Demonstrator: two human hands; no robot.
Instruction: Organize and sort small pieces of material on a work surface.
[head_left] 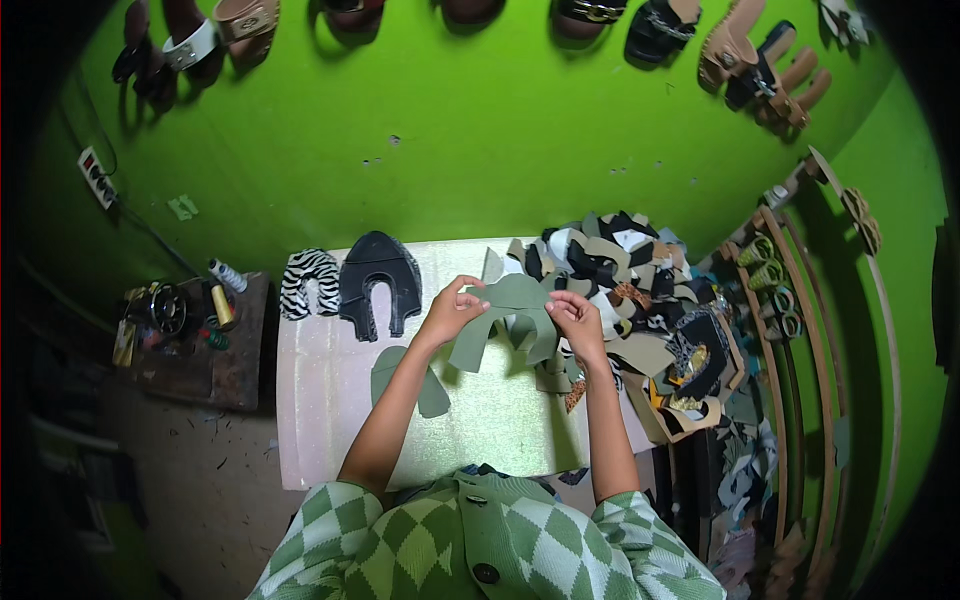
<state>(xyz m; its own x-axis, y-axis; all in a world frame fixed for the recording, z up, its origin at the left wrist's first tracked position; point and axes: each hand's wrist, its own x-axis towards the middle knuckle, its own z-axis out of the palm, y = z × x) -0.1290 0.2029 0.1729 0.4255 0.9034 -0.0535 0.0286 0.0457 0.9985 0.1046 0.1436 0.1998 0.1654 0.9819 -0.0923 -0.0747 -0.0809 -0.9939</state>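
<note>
Over the table, a sage-green, U-shaped cut piece, like a shoe upper, hangs with its curved top up and its legs down. My left hand pinches its left edge between thumb and fingers. At the opposite edge, my right hand grips it the same way. A second green layer shows between the legs; I cannot tell whether it is joined. Beneath my left forearm lies another green piece, partly hidden. Farther back rest a black U-shaped stack and a zebra-striped U-shaped stack.
A heap of mixed cut pieces covers the right side of the pale table. To the left stands a small dark wooden table with thread spools. Sandals line the green wall; a wooden rack stands at right.
</note>
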